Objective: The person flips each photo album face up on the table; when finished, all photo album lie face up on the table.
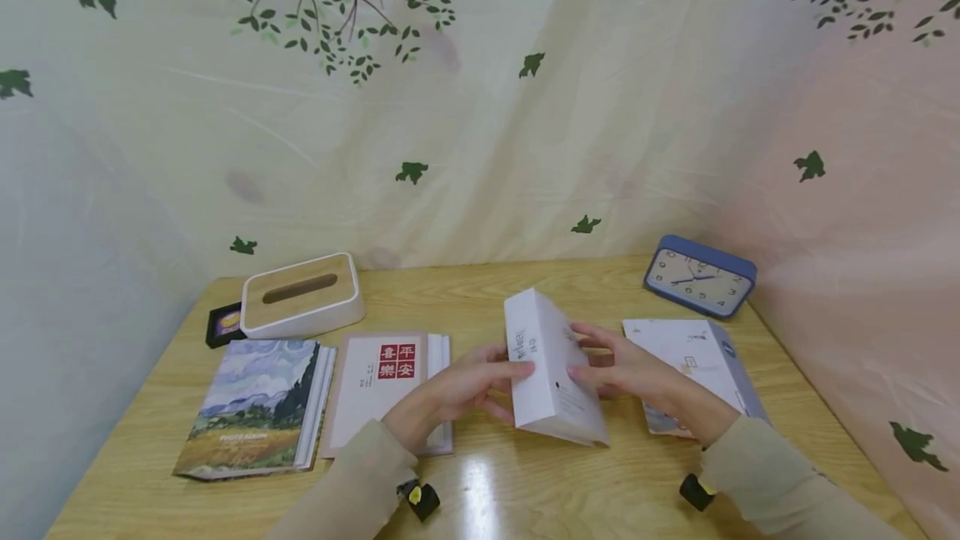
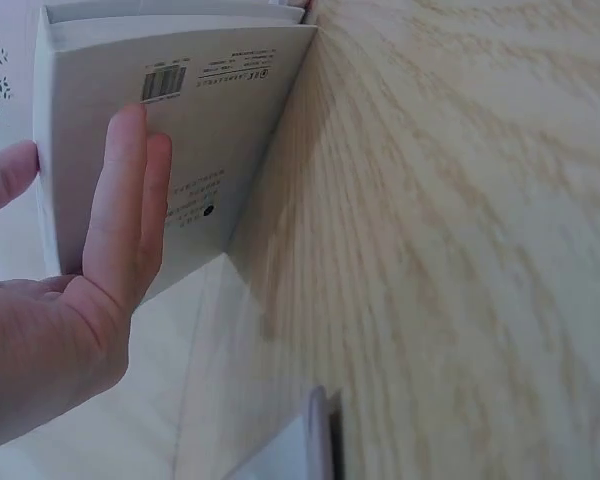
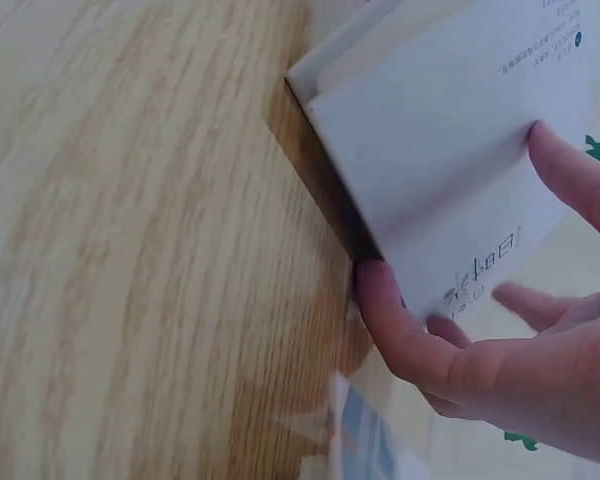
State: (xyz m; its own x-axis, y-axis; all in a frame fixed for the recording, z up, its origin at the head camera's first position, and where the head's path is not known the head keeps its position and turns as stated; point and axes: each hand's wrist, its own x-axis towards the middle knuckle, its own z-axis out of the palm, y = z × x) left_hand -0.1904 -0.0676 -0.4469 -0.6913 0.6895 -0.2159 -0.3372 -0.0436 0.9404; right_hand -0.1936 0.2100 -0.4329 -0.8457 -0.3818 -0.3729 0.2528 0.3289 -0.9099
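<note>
Both hands hold a thick white book [image 1: 534,382] that stands on end, tilted, over the middle of the table. My left hand [image 1: 474,382] has its thumb on the spine side; in the left wrist view its fingers lie along the cover with the barcode [image 2: 165,83]. From the other side, my right hand [image 1: 630,365] grips the book, thumb on the cover and fingers around an edge, as the right wrist view shows. Small print and a black dot mark the white cover [image 3: 440,150]. The pages are mostly hidden.
On the wooden table [image 1: 480,490] at left lie a landscape-painted photo album [image 1: 255,407] and an album with red characters [image 1: 378,394]. Behind them are a tissue box [image 1: 300,294] and a small black frame [image 1: 223,325]. At right are a pale book [image 1: 686,365] and a blue clock [image 1: 701,275].
</note>
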